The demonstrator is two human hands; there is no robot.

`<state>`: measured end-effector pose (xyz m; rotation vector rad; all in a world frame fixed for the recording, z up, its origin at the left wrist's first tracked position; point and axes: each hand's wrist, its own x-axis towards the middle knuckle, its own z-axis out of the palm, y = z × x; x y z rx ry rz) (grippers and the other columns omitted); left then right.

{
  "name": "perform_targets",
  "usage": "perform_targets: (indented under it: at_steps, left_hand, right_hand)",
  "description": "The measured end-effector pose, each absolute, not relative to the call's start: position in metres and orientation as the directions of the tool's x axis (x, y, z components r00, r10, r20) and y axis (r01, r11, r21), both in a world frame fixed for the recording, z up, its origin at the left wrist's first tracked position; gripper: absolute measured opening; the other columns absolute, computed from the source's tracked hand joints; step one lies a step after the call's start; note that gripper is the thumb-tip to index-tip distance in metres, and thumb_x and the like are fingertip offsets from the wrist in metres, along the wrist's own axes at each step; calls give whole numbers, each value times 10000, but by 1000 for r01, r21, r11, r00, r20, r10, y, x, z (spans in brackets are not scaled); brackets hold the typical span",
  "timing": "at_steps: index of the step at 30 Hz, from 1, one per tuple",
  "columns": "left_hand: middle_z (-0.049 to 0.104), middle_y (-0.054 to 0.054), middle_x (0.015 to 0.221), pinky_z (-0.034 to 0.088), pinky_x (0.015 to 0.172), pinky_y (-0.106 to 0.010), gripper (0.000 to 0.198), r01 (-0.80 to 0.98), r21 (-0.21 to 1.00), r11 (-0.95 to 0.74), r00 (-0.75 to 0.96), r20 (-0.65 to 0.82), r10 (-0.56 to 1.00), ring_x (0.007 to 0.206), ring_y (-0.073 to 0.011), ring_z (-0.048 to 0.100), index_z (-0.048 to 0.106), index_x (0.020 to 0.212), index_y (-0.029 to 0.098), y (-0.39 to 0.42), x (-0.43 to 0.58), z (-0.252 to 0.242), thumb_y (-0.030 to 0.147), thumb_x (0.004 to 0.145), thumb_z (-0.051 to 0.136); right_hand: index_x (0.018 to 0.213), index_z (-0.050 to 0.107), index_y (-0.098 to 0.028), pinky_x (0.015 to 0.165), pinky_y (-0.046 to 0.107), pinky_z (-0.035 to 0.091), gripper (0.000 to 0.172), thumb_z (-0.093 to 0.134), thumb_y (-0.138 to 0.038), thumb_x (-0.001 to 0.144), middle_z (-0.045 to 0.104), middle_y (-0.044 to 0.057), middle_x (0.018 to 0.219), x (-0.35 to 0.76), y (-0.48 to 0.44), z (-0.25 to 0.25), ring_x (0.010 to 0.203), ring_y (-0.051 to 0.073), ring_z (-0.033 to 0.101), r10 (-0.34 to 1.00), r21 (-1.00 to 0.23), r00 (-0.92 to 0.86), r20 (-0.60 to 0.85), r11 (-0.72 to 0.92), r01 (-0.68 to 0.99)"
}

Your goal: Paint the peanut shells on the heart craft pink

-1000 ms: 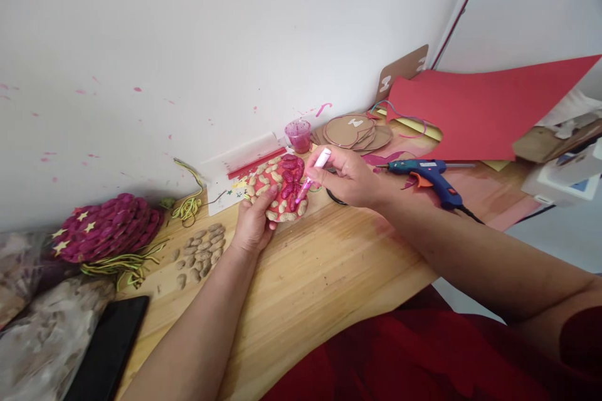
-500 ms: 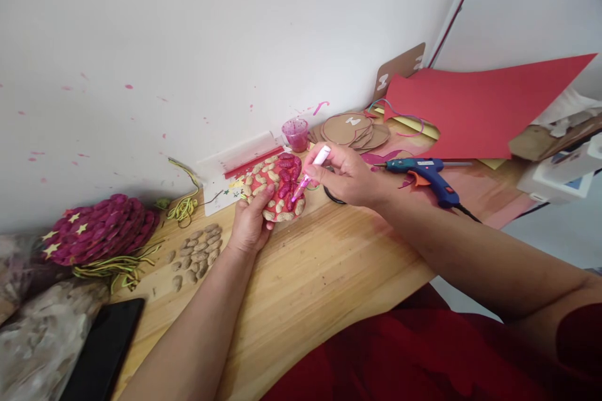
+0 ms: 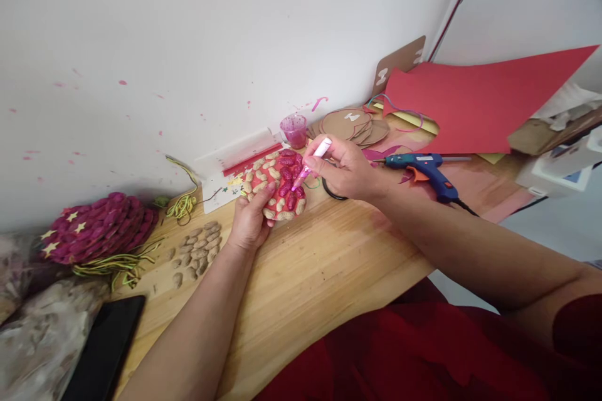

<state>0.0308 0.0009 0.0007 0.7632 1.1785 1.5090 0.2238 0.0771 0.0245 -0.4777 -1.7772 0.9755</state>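
My left hand [image 3: 251,219] grips the lower left edge of a red disc covered with peanut shells [image 3: 275,187], thumb on top. Shells on its right side are coated in shiny magenta paint; those on the left are bare tan. In my right hand [image 3: 345,168] is a white-handled paintbrush [image 3: 322,148], pinched between thumb and fingers. Its pink-stained tip touches or nearly touches the painted shells. Just behind the disc stands a clear plastic cup [image 3: 294,131] with magenta paint in it.
Loose peanut shells [image 3: 200,247] lie left of my left hand. Beyond are a stack of magenta shell discs [image 3: 101,229] and a black phone [image 3: 104,348]. To the right are cardboard rounds [image 3: 345,125], a blue glue gun [image 3: 435,175] and red card [image 3: 470,100]. A wall rises behind.
The brush tip has moved up slightly across the disc, away from the lower shells. My left hand keeps the disc in nearly the same place.
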Motion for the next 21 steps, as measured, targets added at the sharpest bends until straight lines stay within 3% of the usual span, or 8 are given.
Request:
perform_targets:
  at_steps: [14, 21]
  left_hand:
    - [543, 43, 474, 239, 251, -164, 378, -372, 928, -4, -249, -95, 964, 311, -57, 386, 620, 663, 144, 2, 29, -1, 343, 579, 930]
    - [564, 38, 493, 244, 252, -162, 345, -337, 941, 23, -250, -113, 962, 315, -67, 416, 621, 678, 146, 3, 29, 0, 331, 609, 904]
  right_hand:
    - [878, 573, -188, 616, 254, 409, 241, 667, -404, 930, 553, -27, 734, 223, 75, 26, 648, 106, 489, 716, -841, -458, 527, 518, -158]
    - [874, 582, -195, 650, 259, 412, 204, 622, -372, 968, 591, -18, 764, 225, 70, 31, 666, 111, 523, 638, -728, -429, 639, 682, -69]
